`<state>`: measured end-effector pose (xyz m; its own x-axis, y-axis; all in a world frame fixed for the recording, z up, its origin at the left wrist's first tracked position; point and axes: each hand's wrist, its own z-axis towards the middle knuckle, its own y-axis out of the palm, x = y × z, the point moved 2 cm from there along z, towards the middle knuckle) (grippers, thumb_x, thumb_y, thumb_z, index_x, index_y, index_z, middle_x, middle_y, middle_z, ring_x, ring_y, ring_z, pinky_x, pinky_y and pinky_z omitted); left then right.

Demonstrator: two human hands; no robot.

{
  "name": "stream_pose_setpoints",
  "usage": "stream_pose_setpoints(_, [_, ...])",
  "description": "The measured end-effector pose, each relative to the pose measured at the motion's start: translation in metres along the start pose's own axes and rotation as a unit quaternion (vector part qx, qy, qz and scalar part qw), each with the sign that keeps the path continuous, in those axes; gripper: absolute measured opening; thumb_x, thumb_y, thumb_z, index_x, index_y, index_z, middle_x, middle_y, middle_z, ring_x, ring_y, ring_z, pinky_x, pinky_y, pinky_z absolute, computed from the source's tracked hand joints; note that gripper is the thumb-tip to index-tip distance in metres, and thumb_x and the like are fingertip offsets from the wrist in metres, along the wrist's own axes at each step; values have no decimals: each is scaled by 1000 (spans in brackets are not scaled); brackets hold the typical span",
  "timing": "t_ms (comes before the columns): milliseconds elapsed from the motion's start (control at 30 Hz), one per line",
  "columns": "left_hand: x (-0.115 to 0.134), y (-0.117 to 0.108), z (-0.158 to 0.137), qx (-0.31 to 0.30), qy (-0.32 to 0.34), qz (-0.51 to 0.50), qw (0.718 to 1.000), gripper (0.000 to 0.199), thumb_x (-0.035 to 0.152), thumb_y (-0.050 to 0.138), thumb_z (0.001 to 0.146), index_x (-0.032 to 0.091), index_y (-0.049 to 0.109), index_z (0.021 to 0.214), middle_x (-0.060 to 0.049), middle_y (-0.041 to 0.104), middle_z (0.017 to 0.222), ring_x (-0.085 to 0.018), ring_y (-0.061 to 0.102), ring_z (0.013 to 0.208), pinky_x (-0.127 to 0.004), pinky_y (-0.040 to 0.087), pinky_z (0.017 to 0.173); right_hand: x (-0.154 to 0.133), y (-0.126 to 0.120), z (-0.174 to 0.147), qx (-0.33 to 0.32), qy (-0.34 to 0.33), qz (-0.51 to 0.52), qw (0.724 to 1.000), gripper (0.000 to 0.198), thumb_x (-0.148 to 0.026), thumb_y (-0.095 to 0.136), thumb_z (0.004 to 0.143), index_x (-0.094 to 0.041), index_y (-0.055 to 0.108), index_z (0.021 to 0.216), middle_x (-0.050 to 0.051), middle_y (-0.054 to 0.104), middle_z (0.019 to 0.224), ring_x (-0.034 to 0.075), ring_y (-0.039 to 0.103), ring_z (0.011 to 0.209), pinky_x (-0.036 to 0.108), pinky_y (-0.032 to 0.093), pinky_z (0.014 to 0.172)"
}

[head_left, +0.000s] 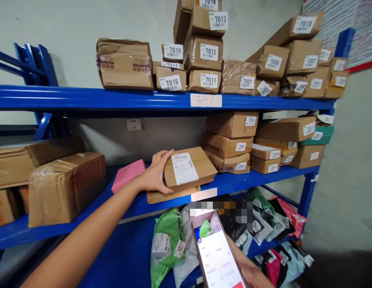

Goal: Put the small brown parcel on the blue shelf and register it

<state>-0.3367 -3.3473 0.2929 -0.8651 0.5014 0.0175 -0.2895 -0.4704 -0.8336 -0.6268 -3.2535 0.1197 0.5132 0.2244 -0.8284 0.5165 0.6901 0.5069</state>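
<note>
A flat cardboard parcel (190, 167) with a white shipping label is gripped at its left edge by the left hand (155, 173), fingers curled over the top and thumb underneath, on the middle shelf (137, 204) of the blue rack. It is seen resting tilted on a second flat box (170, 195), its front corner overhanging the shelf lip. Low in the frame a phone (217, 256) is held in the right hand (250, 272), fingers wrapped behind it, screen lit.

A slip is judged likely here: the parcel is pinched at one end only, so its far end could drop off the shelf edge if it is drawn out fast. The box underneath could be dragged forward with it and tipped onto the soft mailer bags (167, 244) below. The pink package (128, 174) just beside the wrist could be knocked by the forearm. With attention split towards the screen, the phone itself could be fumbled
</note>
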Motion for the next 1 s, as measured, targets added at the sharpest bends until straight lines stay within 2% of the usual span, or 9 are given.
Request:
stream_pose_setpoints(100, [17,-12,1,8,71,28,997,136,47,85,43,24,7,152,-16,19,149,-38,16,140,-57,25,113,-20,17,11,-37,-8,43,998,77,-57,63,77,-30,36,144,10,64,126,33,69,100,48,53,87])
stream_pose_setpoints(167, [23,-16,2,4,81,43,996,136,47,84,44,23,5,152,-17,19,149,-38,15,140,-57,27,113,-32,29,20,-68,-18,36,997,76,-56,59,83,-31,26,147,11,67,119,29,73,84,40,58,68])
stream_pose_setpoints(233, [27,-18,2,8,83,53,995,137,48,84,44,23,3,152,-16,18,149,-38,15,141,-56,27,114,-43,41,27,-93,-26,23,995,77,-54,56,87,-33,16,149,11,68,116,26,73,79,28,55,49])
stream_pose_setpoints(300, [29,-18,1,11,87,58,994,139,49,84,43,23,2,152,-17,18,150,-39,15,141,-56,26,114,-52,50,32,-98,-34,14,994,74,-53,52,90,-34,12,150,10,67,115,25,72,81,19,48,40])
stream_pose_setpoints(467, [32,-16,-1,12,89,69,994,144,48,86,41,24,-2,152,-18,14,151,-41,12,141,-59,23,114,-65,66,38,-100,-66,-6,993,72,-55,49,91,-35,11,149,10,68,114,26,72,81,23,54,41])
stream_pose_setpoints(567, [35,-17,-1,6,79,67,995,144,47,87,42,24,-4,152,-18,13,151,-40,11,142,-58,24,114,-69,71,37,-109,-80,-27,990,71,-56,46,92,-35,10,149,10,68,112,27,72,82,21,52,39])
stream_pose_setpoints(733, [37,-16,0,2,72,68,995,146,47,88,42,24,-5,153,-17,11,152,-38,9,143,-56,26,115,-73,74,37,-111,-90,-40,989,69,-56,42,93,-32,7,149,14,68,111,33,72,86,19,47,35])
stream_pose_setpoints(833, [35,-14,0,4,70,75,995,148,48,88,41,23,-7,152,-17,10,153,-38,9,143,-57,24,115,-74,74,37,-95,-96,-36,990,69,-55,43,93,-33,9,149,16,66,115,37,71,90,23,50,37])
stream_pose_setpoints(1000, [34,-14,0,7,77,75,994,148,48,87,42,22,-7,152,-18,10,153,-39,10,143,-57,24,115,-73,73,36,-95,-99,-31,990,66,-53,44,93,-34,14,148,15,66,116,37,71,91,24,53,39])
